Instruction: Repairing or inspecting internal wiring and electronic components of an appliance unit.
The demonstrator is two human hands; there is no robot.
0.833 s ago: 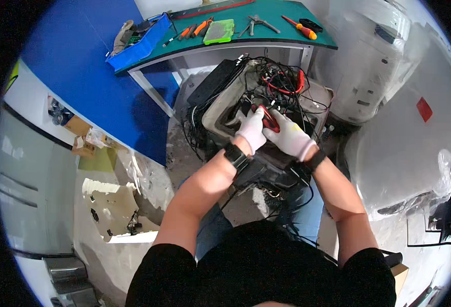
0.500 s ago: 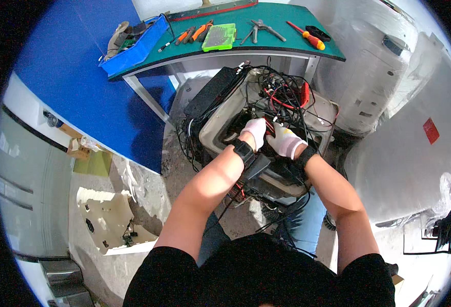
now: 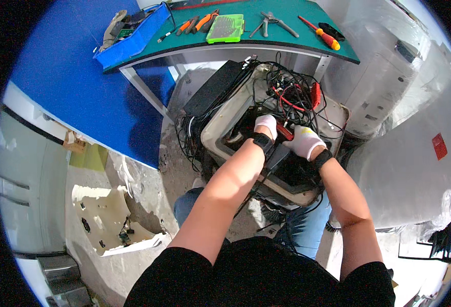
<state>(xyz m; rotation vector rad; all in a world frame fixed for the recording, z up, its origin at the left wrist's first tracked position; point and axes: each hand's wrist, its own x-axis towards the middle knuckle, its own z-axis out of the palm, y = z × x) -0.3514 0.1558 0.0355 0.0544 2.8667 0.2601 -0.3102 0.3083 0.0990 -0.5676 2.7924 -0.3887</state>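
A grey-beige machine housing [image 3: 212, 134] sits open in front of me, its dark inside packed with cables and parts. Both hands wear white gloves and reach down into it. My left hand [image 3: 266, 124] is bent into the dark hollow, and its fingertips are hidden. Close beside it, my right hand [image 3: 306, 141] has its fingers curled at a red-handled tool [image 3: 285, 133], which lies between the two hands; its working end is out of sight. Just beyond the hands a tangle of black cables [image 3: 292, 92] fills the far part of the housing, with a red curved piece [image 3: 315, 95] at its edge.
A green-topped bench [image 3: 282, 45] stands beyond, bearing orange-handled pliers [image 3: 205, 21], a green bit case [image 3: 225, 28], grey pliers [image 3: 274, 23], a screwdriver [image 3: 328, 38] and a blue bin [image 3: 133, 43]. A black box [image 3: 212, 89] adjoins the housing. A cream shell [image 3: 108, 220] lies left; wrapped units [image 3: 404, 174] stand right.
The view has shifted, so bench and housing appear further right. Both hands stay inside the housing, and more of the red-handled tool shows between them. My left knee has swung outward.
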